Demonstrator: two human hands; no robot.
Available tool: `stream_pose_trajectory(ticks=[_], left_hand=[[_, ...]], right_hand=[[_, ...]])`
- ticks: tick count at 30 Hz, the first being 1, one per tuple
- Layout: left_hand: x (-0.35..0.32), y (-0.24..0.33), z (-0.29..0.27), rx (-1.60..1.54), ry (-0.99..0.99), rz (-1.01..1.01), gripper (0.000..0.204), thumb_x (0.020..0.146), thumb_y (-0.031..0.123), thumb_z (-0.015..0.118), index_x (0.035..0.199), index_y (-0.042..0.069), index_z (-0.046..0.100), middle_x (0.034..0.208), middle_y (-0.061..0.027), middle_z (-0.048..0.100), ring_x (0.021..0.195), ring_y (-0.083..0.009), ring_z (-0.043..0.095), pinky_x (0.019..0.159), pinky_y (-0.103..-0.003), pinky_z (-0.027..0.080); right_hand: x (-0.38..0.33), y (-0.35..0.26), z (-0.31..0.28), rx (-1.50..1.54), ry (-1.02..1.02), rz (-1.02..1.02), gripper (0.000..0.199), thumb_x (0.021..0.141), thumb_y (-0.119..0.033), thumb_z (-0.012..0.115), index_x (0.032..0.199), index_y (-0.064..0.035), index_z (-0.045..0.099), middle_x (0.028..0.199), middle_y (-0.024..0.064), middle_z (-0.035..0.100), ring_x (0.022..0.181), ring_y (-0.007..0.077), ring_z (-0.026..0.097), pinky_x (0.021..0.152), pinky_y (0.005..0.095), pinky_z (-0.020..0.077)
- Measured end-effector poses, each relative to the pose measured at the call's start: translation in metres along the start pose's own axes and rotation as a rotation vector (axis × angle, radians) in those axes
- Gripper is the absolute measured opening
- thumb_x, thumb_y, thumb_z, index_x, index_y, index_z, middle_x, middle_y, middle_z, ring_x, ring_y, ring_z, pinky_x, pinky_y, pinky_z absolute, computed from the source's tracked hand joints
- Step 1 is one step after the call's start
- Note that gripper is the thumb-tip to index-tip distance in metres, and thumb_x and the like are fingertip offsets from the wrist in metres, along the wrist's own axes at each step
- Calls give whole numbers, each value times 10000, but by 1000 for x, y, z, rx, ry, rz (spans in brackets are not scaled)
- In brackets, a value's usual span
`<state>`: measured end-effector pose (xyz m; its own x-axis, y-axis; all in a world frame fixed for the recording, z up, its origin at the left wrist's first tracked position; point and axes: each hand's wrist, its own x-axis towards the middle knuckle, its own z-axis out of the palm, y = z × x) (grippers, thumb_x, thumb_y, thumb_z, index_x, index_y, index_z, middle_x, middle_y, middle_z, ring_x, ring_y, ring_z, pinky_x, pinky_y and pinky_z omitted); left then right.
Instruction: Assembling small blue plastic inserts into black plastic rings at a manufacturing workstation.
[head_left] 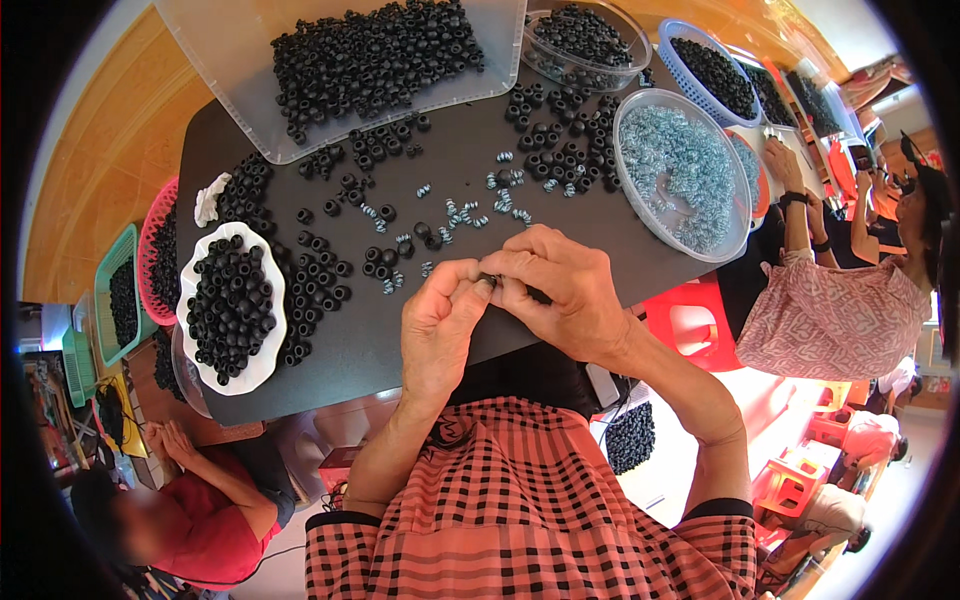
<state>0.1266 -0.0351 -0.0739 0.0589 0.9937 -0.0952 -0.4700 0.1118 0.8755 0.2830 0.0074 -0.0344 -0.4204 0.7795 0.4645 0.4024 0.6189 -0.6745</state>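
Note:
My left hand (pixel 437 325) and my right hand (pixel 562 290) meet over the near edge of the dark table (pixel 455 335). Their fingertips pinch a small black plastic part (pixel 488 279), mostly hidden by the fingers. Under my right hand's curled fingers shows another dark bit (pixel 538 296), too covered to make out. Just beyond the hands lie loose small coil springs (pixel 462 216) and round black plastic pieces with holes (pixel 378 262).
A clear bin (pixel 400 105) of black pieces stands at the back. To the right are a round tub of springs (pixel 745 215) and a blue basket (pixel 680 85); to the left, a white scalloped dish (pixel 262 362) and a pink basket (pixel 150 255). Other people sit on both sides.

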Motion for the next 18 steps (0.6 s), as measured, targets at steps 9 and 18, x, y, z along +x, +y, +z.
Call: stream_pose_trajectory(ticks=[9,18], left_hand=[[1,-2,-1,-88,-30,30,148,965,41,544,1091,-29,580,929,-14,627,849,-39,553,755,-174,438],[-2,1,-1,34,-64,37,151,973,47,524,1093,-37,564,881,-13,631,807,-43,554,734,-179,432]], right_hand=[[-3,-4,3,271,-7,190,184,786,18,687,966,-25,687,862,81,657,712,148,642,648,264,511],[-13,10,8,694,-12,465,130,822,10,674,951,0,686,858,41,656,719,81,604,662,231,493]])
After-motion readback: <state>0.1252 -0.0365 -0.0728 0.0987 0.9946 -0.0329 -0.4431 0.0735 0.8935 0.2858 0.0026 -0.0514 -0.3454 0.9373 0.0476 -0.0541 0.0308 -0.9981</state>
